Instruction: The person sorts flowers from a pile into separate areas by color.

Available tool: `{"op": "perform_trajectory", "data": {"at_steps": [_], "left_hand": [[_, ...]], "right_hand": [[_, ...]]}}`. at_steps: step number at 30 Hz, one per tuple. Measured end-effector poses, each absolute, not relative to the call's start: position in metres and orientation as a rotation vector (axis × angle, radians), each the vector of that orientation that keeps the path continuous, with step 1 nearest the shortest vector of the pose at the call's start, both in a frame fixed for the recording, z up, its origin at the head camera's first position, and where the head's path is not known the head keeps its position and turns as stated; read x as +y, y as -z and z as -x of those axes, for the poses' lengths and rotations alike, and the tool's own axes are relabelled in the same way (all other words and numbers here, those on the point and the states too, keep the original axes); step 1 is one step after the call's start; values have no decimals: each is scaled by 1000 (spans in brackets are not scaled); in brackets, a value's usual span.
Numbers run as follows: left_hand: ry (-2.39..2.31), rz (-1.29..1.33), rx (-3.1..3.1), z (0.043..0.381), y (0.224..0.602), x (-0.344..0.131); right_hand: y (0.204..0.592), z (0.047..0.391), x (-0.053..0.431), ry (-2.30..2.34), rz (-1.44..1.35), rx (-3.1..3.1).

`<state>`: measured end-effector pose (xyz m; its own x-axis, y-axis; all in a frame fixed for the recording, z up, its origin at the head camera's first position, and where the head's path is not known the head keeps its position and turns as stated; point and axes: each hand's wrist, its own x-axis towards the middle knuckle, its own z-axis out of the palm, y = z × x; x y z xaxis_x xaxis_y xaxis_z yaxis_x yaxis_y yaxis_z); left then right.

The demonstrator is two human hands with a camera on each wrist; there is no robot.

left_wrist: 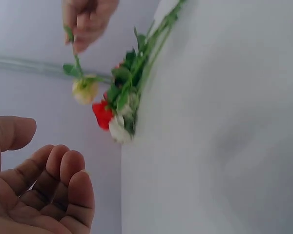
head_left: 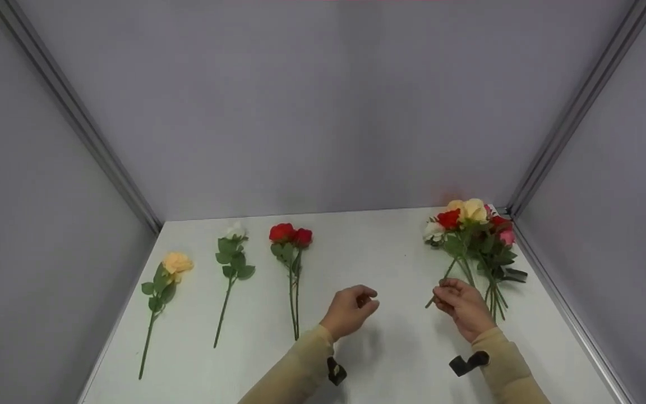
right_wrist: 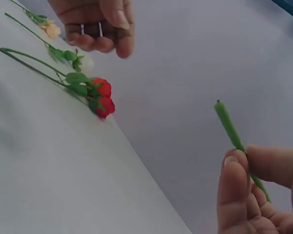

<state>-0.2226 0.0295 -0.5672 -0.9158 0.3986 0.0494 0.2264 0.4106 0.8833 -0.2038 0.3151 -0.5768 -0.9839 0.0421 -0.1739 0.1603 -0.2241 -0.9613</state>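
Observation:
My right hand [head_left: 463, 306] pinches the green stem [right_wrist: 228, 124] of a rose between thumb and fingers near its lower end. In the left wrist view that rose has a pale yellow head [left_wrist: 85, 90], hanging beside the other flowers. From the head view, the held stem overlaps the bunch of roses [head_left: 469, 244] at the right, mixed in red, white, yellow and pink. Over the middle of the white table, my left hand [head_left: 351, 308] is loosely curled with nothing in it. Its thumb and fingertips are apart in the left wrist view.
On the white table [head_left: 368, 247], left of my hands, lie two red roses [head_left: 282, 233] side by side, a white rose [head_left: 236, 231] and a yellow-orange rose [head_left: 177, 262]. A dark strip [head_left: 515, 275] sits by the bunch. Grey panels [head_left: 323, 112] enclose the back and sides.

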Motion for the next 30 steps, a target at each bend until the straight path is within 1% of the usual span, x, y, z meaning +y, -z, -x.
{"op": "perform_trajectory", "data": {"at_steps": [8,18,30], "left_hand": [[-1517,-645,2425,208,569,59],[-1510,-714,2446,202,573,60],[-1421,-745,2502,203,574,44]], "right_hand": [[583,196,278,2322,-105,1945],[580,188,255,2223,24,2005],[579,188,258,2256,-124,2068]]}}
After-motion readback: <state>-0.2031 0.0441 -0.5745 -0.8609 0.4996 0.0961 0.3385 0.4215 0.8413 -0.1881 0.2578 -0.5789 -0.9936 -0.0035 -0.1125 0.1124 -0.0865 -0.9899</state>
